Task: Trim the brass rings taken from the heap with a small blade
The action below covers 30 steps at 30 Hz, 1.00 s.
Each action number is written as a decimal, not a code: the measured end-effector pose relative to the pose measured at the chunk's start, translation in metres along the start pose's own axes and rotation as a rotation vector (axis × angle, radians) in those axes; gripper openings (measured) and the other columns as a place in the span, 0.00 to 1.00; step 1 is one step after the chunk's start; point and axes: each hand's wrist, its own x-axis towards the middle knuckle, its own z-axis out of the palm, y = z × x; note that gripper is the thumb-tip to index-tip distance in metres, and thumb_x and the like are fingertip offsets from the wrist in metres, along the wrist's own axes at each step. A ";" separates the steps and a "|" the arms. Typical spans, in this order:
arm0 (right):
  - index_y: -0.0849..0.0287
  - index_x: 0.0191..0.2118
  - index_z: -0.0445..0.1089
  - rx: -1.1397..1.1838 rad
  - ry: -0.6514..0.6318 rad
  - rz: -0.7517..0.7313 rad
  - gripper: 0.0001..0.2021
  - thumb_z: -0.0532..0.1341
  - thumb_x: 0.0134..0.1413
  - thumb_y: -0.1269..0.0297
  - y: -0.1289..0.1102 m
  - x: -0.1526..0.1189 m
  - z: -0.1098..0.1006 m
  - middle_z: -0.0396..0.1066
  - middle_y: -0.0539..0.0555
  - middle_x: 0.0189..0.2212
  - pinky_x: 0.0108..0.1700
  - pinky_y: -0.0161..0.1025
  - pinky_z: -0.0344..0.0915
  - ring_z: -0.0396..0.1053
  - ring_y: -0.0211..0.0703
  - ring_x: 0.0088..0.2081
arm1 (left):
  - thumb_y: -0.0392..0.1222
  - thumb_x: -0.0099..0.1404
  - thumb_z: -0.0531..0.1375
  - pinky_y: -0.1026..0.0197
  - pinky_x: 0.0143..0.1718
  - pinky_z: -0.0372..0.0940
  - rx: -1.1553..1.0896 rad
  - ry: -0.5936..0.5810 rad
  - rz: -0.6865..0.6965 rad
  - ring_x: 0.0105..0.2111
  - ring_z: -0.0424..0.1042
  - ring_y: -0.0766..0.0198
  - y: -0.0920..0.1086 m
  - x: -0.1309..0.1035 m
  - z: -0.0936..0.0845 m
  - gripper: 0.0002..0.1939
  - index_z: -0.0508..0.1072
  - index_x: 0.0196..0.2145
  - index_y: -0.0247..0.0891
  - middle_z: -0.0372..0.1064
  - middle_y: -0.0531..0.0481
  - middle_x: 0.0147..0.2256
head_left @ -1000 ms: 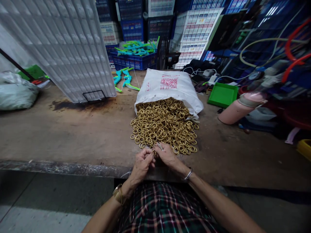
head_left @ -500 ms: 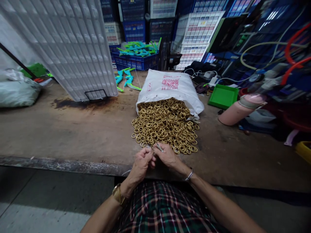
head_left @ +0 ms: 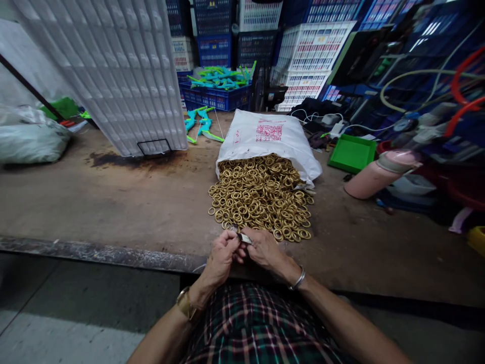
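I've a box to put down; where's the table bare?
Widest: the tabletop left of the golden rings, between the dark stain and the near edge. Another lies right of the rings, in front of the pink bottle. Crowded: before the white sack, down to the left hand and right hand, and around the green tray.

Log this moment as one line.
Left hand: at small pale piece, grip unclear | Right hand: holding that piece | Gold-coloured rings: heaped at mouth of white sack

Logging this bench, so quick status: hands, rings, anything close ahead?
Left hand, right hand close together; pale item in right. Gold rings just ahead. White sack beyond, open toward hands.
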 end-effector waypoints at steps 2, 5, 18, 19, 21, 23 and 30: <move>0.59 0.28 0.65 -0.052 -0.028 -0.004 0.07 0.51 0.42 0.75 -0.002 -0.001 0.001 0.67 0.51 0.23 0.27 0.33 0.47 0.58 0.36 0.24 | 0.50 0.51 0.63 0.70 0.18 0.60 0.019 0.002 0.012 0.20 0.64 0.72 -0.001 0.000 -0.001 0.17 0.64 0.29 0.35 0.66 0.54 0.23; 0.60 0.29 0.65 -0.087 -0.060 -0.006 0.09 0.51 0.43 0.76 -0.003 -0.001 0.001 0.68 0.52 0.24 0.27 0.33 0.46 0.60 0.36 0.25 | 0.50 0.51 0.63 0.70 0.19 0.60 0.044 0.000 0.016 0.20 0.64 0.72 -0.001 -0.001 -0.003 0.17 0.64 0.30 0.35 0.65 0.54 0.23; 0.59 0.33 0.65 -0.075 -0.110 0.014 0.10 0.51 0.45 0.75 -0.008 0.009 0.011 0.69 0.53 0.24 0.27 0.34 0.45 0.61 0.37 0.24 | 0.53 0.57 0.58 0.69 0.22 0.58 0.133 -0.018 0.040 0.18 0.61 0.74 0.003 -0.014 -0.016 0.16 0.62 0.27 0.36 0.62 0.57 0.21; 0.59 0.33 0.65 -0.073 -0.113 0.025 0.10 0.51 0.45 0.75 -0.008 0.011 0.011 0.68 0.53 0.23 0.26 0.34 0.45 0.60 0.37 0.23 | 0.52 0.57 0.58 0.68 0.22 0.59 0.135 -0.042 0.042 0.18 0.61 0.74 0.005 -0.019 -0.016 0.15 0.62 0.27 0.36 0.62 0.56 0.21; 0.60 0.30 0.64 -0.062 -0.103 0.047 0.08 0.50 0.46 0.76 -0.007 0.015 0.011 0.66 0.52 0.21 0.26 0.34 0.44 0.58 0.36 0.22 | 0.50 0.59 0.57 0.67 0.23 0.60 0.111 -0.116 0.052 0.19 0.63 0.72 0.010 -0.029 -0.014 0.14 0.63 0.27 0.36 0.63 0.55 0.22; 0.59 0.27 0.63 0.006 -0.073 0.050 0.07 0.50 0.46 0.76 -0.007 0.019 0.013 0.63 0.50 0.20 0.25 0.34 0.44 0.55 0.35 0.21 | 0.49 0.59 0.58 0.66 0.22 0.61 0.020 -0.158 0.063 0.19 0.63 0.71 0.015 -0.035 -0.012 0.13 0.63 0.28 0.36 0.63 0.55 0.22; 0.59 0.22 0.60 0.873 -0.165 0.163 0.15 0.48 0.55 0.57 -0.028 0.023 0.022 0.60 0.46 0.15 0.22 0.30 0.52 0.57 0.32 0.18 | 0.48 0.54 0.62 0.66 0.19 0.60 -0.253 -0.044 0.003 0.19 0.63 0.70 0.020 -0.028 -0.016 0.15 0.62 0.26 0.36 0.64 0.54 0.23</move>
